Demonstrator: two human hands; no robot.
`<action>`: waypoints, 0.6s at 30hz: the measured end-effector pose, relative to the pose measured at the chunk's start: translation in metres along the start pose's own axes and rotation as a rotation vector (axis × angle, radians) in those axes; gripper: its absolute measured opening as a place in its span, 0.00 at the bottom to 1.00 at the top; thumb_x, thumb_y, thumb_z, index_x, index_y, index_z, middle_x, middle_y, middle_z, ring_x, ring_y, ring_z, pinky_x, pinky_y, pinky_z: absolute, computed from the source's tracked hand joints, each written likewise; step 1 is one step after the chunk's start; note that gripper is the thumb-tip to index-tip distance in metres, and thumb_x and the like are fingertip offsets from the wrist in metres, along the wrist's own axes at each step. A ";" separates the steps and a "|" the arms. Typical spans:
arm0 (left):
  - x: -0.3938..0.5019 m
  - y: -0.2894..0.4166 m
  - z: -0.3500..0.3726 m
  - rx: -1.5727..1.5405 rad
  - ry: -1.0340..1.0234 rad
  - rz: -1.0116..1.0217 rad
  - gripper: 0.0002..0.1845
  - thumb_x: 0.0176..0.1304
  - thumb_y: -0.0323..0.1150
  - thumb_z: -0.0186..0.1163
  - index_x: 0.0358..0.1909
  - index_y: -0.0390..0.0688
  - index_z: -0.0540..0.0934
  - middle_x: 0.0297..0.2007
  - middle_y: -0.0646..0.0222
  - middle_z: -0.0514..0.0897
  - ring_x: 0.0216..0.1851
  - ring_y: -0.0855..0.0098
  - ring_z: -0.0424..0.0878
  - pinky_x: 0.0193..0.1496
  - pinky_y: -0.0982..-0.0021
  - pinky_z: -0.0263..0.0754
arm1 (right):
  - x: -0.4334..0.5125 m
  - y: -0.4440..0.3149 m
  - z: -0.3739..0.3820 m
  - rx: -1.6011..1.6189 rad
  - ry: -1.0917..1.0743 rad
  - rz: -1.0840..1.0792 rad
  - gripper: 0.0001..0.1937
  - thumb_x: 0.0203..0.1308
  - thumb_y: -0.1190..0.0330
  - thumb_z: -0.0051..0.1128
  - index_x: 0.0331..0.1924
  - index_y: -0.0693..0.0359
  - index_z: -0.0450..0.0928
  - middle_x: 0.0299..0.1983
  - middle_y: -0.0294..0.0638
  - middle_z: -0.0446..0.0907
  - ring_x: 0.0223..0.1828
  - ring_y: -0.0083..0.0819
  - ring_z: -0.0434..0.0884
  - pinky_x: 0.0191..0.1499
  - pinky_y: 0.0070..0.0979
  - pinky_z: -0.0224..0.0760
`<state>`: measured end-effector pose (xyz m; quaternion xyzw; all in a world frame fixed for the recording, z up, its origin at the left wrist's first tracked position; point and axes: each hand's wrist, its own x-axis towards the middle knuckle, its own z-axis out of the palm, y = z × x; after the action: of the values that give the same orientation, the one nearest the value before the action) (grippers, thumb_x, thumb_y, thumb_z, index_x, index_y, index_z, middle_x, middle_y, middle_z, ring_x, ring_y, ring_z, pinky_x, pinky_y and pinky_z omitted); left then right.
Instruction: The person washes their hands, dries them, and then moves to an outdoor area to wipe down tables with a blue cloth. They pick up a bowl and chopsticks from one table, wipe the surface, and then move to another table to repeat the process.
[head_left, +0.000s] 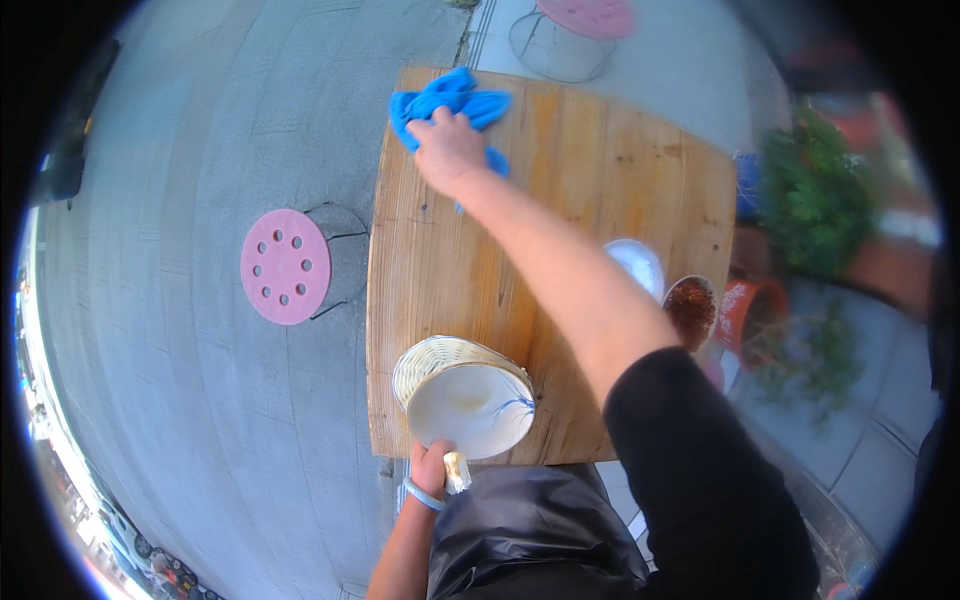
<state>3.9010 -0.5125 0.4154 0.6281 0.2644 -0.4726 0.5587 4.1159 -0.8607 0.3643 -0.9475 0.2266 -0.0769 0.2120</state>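
Note:
My right hand (450, 154) reaches across the wooden table (570, 150) and presses on a bunched blue cloth (442, 97) at the far left corner. Close to my body, my left hand (429, 466) grips the near rim of a white bowl (469, 412) with a blue pattern inside. The bowl is tilted, and its inside faces up at me. A pale wicker basket (427, 364) shows behind it; I cannot tell whether my hand holds it too. Beside my left thumb is a small crumpled white and yellowish piece (456, 472), perhaps paper.
Along the table's right side are a white round dish (636, 266) and a bowl of red-brown flakes (690, 309), partly behind my right arm. Pink stools stand left of the table (285, 267) and beyond it (589, 15). Potted plants (814, 195) are at the right.

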 end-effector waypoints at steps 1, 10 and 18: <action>-0.001 0.000 0.000 -0.040 -0.067 0.056 0.10 0.47 0.23 0.54 0.34 0.36 0.76 0.27 0.70 0.76 0.29 0.75 0.73 0.33 0.74 0.67 | -0.011 -0.022 0.009 0.013 -0.068 -0.055 0.10 0.51 0.72 0.53 0.38 0.51 0.79 0.45 0.45 0.73 0.48 0.45 0.72 0.45 0.40 0.69; -0.015 0.017 -0.002 0.104 -0.039 0.158 0.07 0.47 0.22 0.53 0.31 0.36 0.75 0.26 0.69 0.77 0.26 0.75 0.75 0.29 0.75 0.68 | -0.067 0.202 -0.082 -0.155 0.244 -0.124 0.17 0.54 0.68 0.50 0.48 0.41 0.78 0.45 0.38 0.74 0.49 0.40 0.72 0.47 0.37 0.65; -0.028 0.025 -0.021 -0.027 -0.021 0.019 0.10 0.44 0.19 0.53 0.31 0.40 0.71 0.18 0.69 0.68 0.10 0.72 0.65 0.10 0.72 0.56 | -0.366 0.366 -0.173 0.046 0.013 0.887 0.23 0.58 0.69 0.50 0.59 0.40 0.70 0.53 0.45 0.70 0.53 0.49 0.70 0.55 0.41 0.66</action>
<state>3.9168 -0.4931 0.4497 0.6182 0.2588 -0.4700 0.5743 3.6047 -1.0506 0.3420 -0.7533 0.6106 0.0106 0.2440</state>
